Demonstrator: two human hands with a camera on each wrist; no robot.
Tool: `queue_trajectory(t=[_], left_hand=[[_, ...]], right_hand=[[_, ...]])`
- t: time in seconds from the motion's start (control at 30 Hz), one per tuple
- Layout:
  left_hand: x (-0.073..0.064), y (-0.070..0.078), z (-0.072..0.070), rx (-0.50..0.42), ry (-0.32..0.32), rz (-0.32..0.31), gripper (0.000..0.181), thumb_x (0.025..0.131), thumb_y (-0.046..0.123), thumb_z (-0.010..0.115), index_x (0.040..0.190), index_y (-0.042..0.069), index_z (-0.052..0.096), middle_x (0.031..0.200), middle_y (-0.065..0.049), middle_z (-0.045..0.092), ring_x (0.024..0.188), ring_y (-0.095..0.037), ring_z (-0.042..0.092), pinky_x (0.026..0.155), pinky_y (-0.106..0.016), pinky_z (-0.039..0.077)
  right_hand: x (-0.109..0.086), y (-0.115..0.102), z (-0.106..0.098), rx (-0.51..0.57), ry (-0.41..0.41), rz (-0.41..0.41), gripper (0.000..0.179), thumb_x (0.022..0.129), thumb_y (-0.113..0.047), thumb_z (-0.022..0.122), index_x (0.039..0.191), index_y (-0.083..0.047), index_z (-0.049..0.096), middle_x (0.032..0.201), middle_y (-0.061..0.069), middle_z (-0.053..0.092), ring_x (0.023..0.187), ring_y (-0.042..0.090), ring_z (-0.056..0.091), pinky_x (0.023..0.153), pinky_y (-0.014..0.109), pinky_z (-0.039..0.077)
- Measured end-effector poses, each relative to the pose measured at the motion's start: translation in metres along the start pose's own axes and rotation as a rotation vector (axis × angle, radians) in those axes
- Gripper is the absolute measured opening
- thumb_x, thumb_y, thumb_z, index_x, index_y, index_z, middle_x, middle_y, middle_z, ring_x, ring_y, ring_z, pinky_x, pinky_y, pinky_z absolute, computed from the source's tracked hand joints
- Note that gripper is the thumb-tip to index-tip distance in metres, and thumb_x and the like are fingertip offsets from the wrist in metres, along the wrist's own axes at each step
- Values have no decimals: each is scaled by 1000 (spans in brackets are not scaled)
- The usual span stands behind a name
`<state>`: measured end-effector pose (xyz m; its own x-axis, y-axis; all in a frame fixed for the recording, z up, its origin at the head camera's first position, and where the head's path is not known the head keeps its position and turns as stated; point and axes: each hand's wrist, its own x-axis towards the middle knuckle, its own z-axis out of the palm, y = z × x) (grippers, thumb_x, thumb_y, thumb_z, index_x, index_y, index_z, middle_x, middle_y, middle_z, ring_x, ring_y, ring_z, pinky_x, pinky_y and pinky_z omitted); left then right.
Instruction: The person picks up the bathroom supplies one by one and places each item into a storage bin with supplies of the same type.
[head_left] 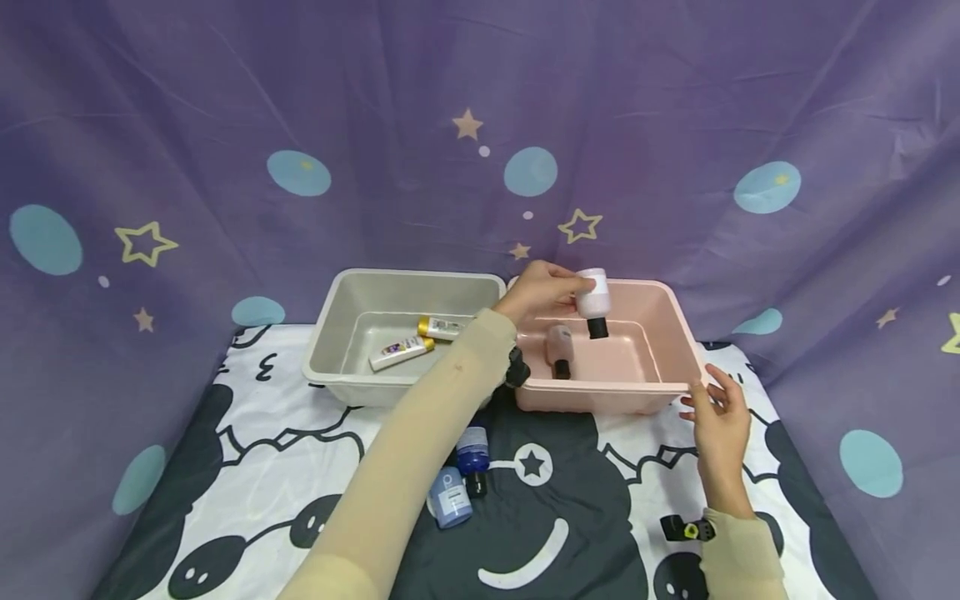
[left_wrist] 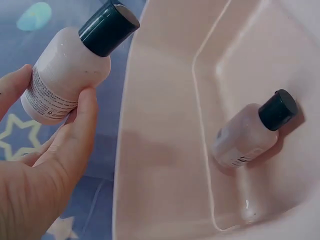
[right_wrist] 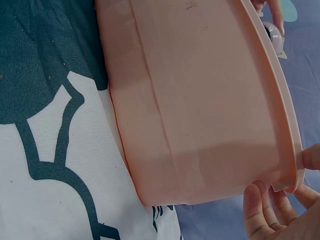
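Over the back of the pink bin [head_left: 630,398], my left hand [head_left: 542,290] pinches a pale bottle [head_left: 594,293] between thumb and fingers. Its black cap points down in the head view, and small print covers its side in the left wrist view. A second pale pinkish bottle [head_left: 559,343] with a dark cap lies on the bin's floor, below the held one and apart from it. My right hand [head_left: 722,429] holds the bin's near right corner. In the right wrist view the thumb lies at the rim [right_wrist: 285,95] and the fingers [right_wrist: 254,200] curl under it.
A grey bin [head_left: 352,379] stands left of the pink one, holding two white tubes with yellow caps [head_left: 401,353]. In front lie a dark blue bottle [head_left: 472,450] and a light blue bottle [head_left: 452,498], partly behind my left sleeve. A purple curtain [head_left: 390,125] hangs behind.
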<state>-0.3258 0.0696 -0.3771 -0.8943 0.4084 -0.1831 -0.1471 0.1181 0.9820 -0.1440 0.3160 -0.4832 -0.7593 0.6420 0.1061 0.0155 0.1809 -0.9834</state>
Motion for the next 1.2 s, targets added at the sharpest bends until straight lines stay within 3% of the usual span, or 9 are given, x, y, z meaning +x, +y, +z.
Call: queue_trajectory(t=[0.1, 0.33, 0.47, 0.63, 0.77, 1.0, 1.2], left_hand=[[7, -4, 2, -15, 15, -1, 44, 83, 21, 84, 113, -8, 68, 100, -15, 71, 86, -23, 71, 73, -29, 58], [15, -17, 4, -168, 67, -118, 31, 86, 9, 80, 106, -10, 67, 92, -18, 71, 83, -27, 72, 78, -37, 59], [16, -19, 3, -179, 103, -92, 29, 87, 4, 76, 108, -14, 66, 105, -25, 70, 99, -37, 69, 84, -39, 57], [14, -17, 0, -185, 121, -62, 33, 87, 3, 76, 112, -14, 64, 107, -22, 69, 108, -42, 65, 83, -38, 58], [6, -12, -3, -171, 133, -34, 37, 87, 6, 78, 115, -11, 63, 106, -19, 68, 105, -40, 67, 77, -34, 59], [-19, 1, -17, -204, 124, 19, 48, 88, 12, 78, 127, -8, 59, 114, -19, 68, 98, -30, 70, 83, -37, 58], [-44, 1, -31, -199, 110, 60, 49, 92, 12, 74, 133, -8, 57, 118, -17, 66, 99, -28, 70, 89, -42, 55]], right_hand=[[0, 0, 1, -15, 3, -3, 43, 99, -21, 65, 140, -11, 57, 107, 3, 60, 76, 8, 66, 57, 17, 54], [-1, -1, 2, -28, 7, -2, 41, 100, -20, 64, 139, -11, 58, 106, 2, 60, 78, 12, 67, 58, 18, 54], [-1, -2, 2, -23, 12, -11, 41, 99, -19, 64, 139, -11, 58, 106, 3, 60, 77, 12, 67, 58, 18, 54], [0, -1, 2, -31, 16, -19, 41, 100, -19, 64, 139, -10, 58, 106, 4, 61, 76, 10, 67, 57, 18, 55], [1, 1, 3, -47, 13, -22, 42, 100, -21, 63, 140, -11, 57, 107, 5, 62, 76, 9, 67, 58, 18, 54], [4, 1, 4, -53, 3, -34, 42, 101, -22, 63, 141, -10, 56, 110, 7, 61, 76, 6, 66, 58, 17, 54], [8, 1, 3, -27, 4, -26, 43, 100, -22, 64, 140, -10, 57, 107, 4, 60, 75, 6, 66, 58, 17, 54]])
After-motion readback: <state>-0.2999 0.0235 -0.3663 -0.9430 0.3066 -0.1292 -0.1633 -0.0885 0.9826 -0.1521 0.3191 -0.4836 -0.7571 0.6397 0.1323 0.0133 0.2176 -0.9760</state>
